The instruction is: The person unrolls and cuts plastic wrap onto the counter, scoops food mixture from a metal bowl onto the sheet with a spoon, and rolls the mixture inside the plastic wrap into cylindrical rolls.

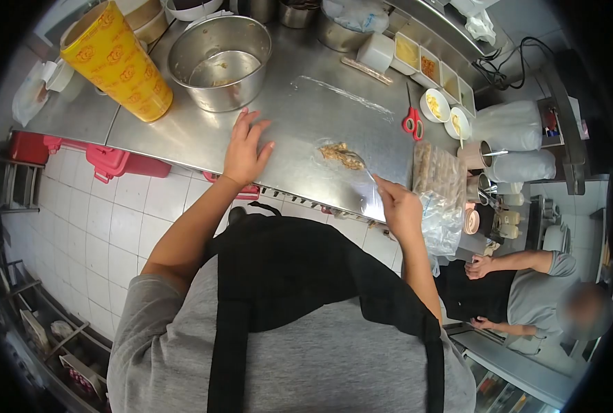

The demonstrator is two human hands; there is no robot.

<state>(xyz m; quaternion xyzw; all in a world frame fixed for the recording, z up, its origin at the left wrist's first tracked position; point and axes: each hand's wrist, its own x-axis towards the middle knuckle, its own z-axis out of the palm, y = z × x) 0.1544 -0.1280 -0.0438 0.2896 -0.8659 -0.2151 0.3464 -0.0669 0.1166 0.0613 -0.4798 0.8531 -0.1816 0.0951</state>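
Note:
My right hand (399, 210) is closed around the handle of a metal spoon (367, 166). The spoon's head meets a small spread of brown, minced-looking food (341, 155) on the counter, apparently on a thin clear film. My left hand (248, 148) is held with fingers spread at the counter's front edge, holding nothing. Just beyond its fingertips stands a deep steel bowl (220, 62) with food residue inside. A strip of clear plastic wrap (344, 95) lies farther back on the steel counter (289, 131).
Left of the bowl stands a tall yellow patterned container (117, 62). Red scissors (412, 124), white bowls (434, 105), ingredient tubs (430, 67) and a plastic-wrapped stack (439, 172) line the right side. A co-worker (541, 292) stands at right; pink bins (124, 162) sit below the counter.

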